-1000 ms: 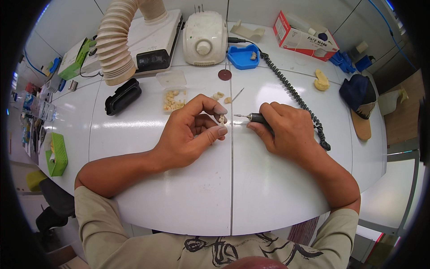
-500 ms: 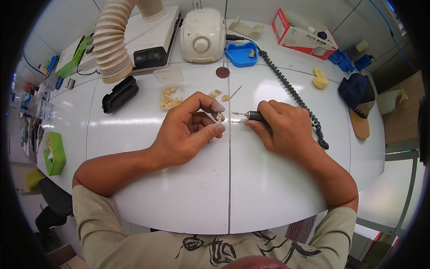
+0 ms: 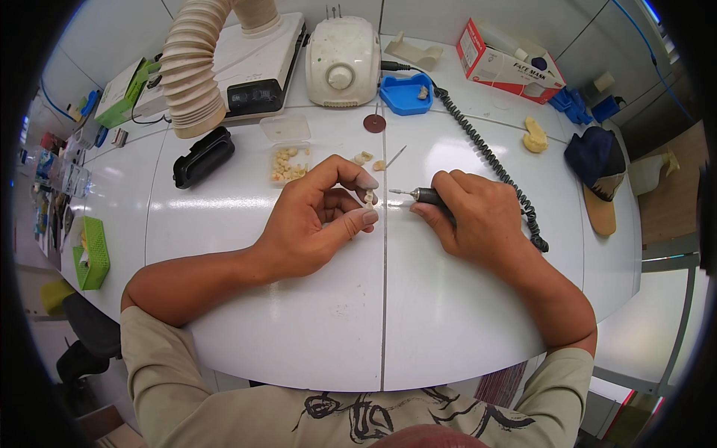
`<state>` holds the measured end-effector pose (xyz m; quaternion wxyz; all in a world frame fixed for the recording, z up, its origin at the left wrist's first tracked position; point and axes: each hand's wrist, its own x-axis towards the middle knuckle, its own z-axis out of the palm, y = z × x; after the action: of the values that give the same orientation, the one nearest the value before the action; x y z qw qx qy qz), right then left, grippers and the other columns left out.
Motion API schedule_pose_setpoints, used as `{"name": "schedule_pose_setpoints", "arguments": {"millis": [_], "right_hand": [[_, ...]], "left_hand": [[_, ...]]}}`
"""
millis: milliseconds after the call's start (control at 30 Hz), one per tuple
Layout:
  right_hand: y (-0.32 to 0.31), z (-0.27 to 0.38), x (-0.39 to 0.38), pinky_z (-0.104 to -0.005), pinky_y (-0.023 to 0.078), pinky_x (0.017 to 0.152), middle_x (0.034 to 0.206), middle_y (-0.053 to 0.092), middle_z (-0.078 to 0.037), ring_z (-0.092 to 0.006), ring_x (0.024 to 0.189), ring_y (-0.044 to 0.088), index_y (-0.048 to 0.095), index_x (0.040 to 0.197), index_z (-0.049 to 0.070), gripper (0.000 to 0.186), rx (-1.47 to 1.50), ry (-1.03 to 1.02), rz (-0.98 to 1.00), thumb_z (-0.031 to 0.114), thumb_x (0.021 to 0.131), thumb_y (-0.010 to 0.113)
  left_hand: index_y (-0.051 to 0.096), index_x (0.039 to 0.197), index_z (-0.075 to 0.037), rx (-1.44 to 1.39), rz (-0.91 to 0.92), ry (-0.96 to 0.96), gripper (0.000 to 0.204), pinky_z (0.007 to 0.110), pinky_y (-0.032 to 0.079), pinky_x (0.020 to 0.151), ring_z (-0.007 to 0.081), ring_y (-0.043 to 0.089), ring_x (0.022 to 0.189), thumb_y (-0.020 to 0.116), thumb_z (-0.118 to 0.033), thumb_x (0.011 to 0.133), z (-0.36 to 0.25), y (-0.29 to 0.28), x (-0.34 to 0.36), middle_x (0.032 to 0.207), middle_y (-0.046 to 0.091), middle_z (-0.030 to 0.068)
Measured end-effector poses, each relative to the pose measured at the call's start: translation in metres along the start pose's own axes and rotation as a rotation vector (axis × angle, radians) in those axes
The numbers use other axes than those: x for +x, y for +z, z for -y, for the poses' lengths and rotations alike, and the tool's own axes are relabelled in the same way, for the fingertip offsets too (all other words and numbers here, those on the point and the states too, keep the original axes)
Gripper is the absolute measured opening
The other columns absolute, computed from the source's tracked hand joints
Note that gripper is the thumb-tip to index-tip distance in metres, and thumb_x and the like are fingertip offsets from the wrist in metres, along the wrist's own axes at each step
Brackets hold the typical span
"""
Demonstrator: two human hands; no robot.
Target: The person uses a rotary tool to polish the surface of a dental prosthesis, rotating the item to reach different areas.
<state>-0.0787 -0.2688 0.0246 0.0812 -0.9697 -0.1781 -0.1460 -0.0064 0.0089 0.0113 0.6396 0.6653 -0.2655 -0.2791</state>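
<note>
Between the thumb and fingertips of my left hand (image 3: 317,216) is a small whitish tooth-shaped piece (image 3: 369,197), like a dental crown or bridge; my fingers partly cover it. My right hand (image 3: 482,213) is wrapped round a dark rotary handpiece (image 3: 427,196) with a thin metal bur (image 3: 401,193) at its front. The bur points left at the tooth piece, with a small gap between them. Just beyond my left hand lies an open clear box of cream-coloured teeth (image 3: 290,162). A few loose tooth pieces (image 3: 363,157) and a thin metal bur or pin (image 3: 396,154) lie nearby.
A white control unit (image 3: 341,63) stands at the back, with a coiled black cord (image 3: 485,138) running right. Around it are a blue tray (image 3: 405,94), a brown disc (image 3: 374,123), a black case (image 3: 202,157), a ribbed hose (image 3: 192,82), a mask box (image 3: 508,63) and a cap (image 3: 595,160).
</note>
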Motion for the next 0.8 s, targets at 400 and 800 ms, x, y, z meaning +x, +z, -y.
{"name": "schedule_pose_setpoints", "arguments": {"millis": [400,800], "right_hand": [[0.005,-0.004,0.0,-0.0417,0.049,0.052,0.074,0.062,-0.005,-0.026,0.063,0.067,0.065,0.091,0.009,0.038,0.056,-0.034,-0.1,0.041,0.099,0.083],[-0.003,0.01,-0.004,-0.0428,0.048,0.051,0.072,0.062,-0.006,-0.0271,0.061,0.066,0.062,0.09,0.008,0.042,0.098,-0.043,0.051,0.044,0.103,0.079]], "left_hand": [[0.056,0.134,-0.004,0.0,0.005,0.031,0.032,0.028,0.06,0.087,0.0131,0.074,0.103,0.074,-0.007,0.108,0.005,-0.001,0.001,0.122,0.069,0.0075],[0.068,0.124,0.0,0.131,-0.003,0.068,0.032,0.024,0.056,0.08,0.0079,0.069,0.094,0.085,-0.009,0.099,0.009,0.0,0.001,0.106,0.075,0.0044]]}}
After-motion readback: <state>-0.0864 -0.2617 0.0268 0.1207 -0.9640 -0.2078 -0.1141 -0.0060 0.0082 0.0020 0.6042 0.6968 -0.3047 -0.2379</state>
